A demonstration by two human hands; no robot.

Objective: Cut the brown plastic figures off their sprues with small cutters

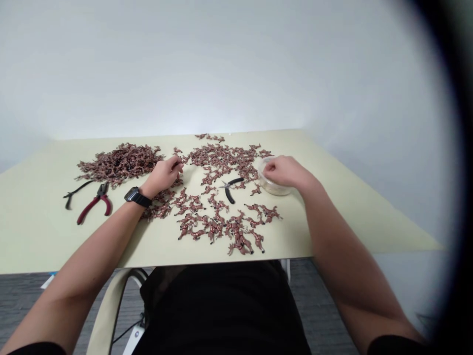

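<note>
My right hand [286,170] reaches over the rim of a round clear plastic tub [275,190], fingertips pinched together inside it. What those fingers hold, if anything, is hidden. To the left, my left hand [165,173], with a black watch on its wrist, is held above the table with its fingers curled in. Whether anything sits in that curl cannot be made out. Between the hands lie many small brown animal figurines [221,158] that look like deer, with more of them [214,224] nearer me. Black-handled nippers [229,190] rest among them.
A dense heap of the same figurines [123,162] is at the back left of the pale yellow table [369,212]. In front of it lie red-handled pliers [96,201] and a thin black tool [77,193]. A wall stands behind the table.
</note>
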